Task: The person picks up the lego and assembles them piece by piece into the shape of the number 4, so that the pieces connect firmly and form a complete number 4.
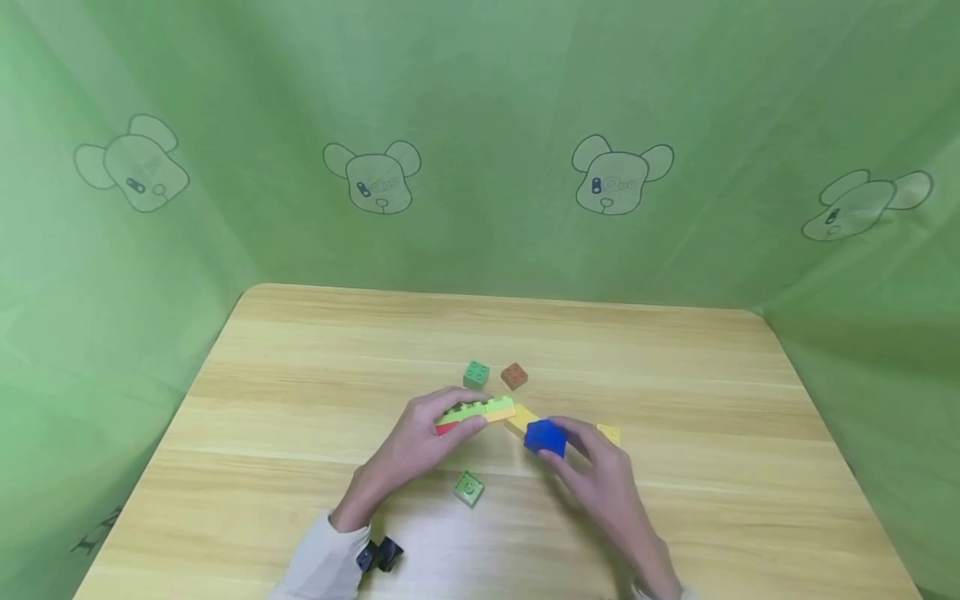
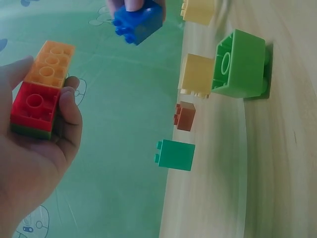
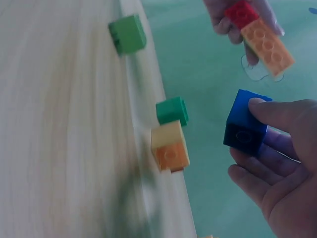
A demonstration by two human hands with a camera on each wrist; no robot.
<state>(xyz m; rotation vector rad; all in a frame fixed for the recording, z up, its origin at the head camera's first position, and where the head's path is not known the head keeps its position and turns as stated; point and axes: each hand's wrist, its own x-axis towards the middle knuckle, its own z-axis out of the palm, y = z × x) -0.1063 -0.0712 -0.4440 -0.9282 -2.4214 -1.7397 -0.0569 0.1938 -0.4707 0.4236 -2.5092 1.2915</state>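
My left hand [image 1: 420, 440] grips a joined strip of toy building bricks [image 1: 501, 408], light green and studded on top. Orange and red bricks [image 2: 34, 105] make up its underside, their hollow bottoms facing the left wrist camera. Between thumb and fingers of my right hand [image 1: 606, 479] is a blue brick [image 1: 546, 439], a short way right of the strip and apart from it. A yellow brick [image 1: 519, 419] lies on the table just beyond the gap between the hands. Another yellow brick [image 1: 610, 434] is partly hidden behind the right hand.
Beyond the hands sit a dark green brick [image 1: 476, 375] and a brown brick [image 1: 514, 376]. Nearer me, a light green brick [image 1: 468, 489] shows its hollow underside. Small black objects [image 1: 380, 555] appear beside the left sleeve. Green cloth [image 1: 495, 250] hangs around the wooden table [image 1: 337, 333].
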